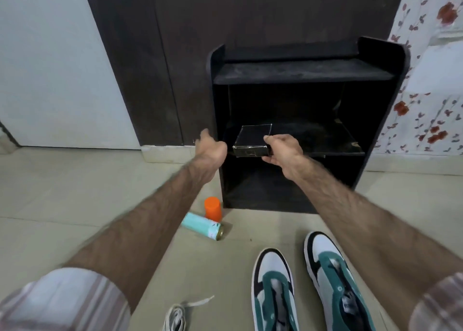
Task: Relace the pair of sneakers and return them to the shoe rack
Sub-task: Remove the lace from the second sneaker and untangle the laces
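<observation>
black shoe rack (304, 72) against a dark door (190, 55), standing on the tiled floor (62, 193). top shelf bare; middle shelf carrying only a small black box (251, 140), set at its front left edge, closed, contents not visible. bottom compartment in shadow, contents impossible to make out.

right hand (281, 151) at the box's right end, fingers (269, 138) curled over its top right corner with the thumb beneath the front edge, clamped on the box. left hand (210, 146) just beside the box's left end, blurred, fingers relaxed and slightly apart, holding nothing; contact with the rack's side panel impossible to tell.

pair of sneakers (310, 288) on the floor in front of the rack, near the bottom right, side by side, toes towards the rack; green, white and black, eyelets without laces. loose white lace (176, 314) bundled on the floor to the left of the sneakers, well apart from them.

teal spray can (201, 226) lying on its side by the rack's lower left corner, orange cap (213, 206) standing upright just behind it. floral curtain (431, 67) on the right.
</observation>
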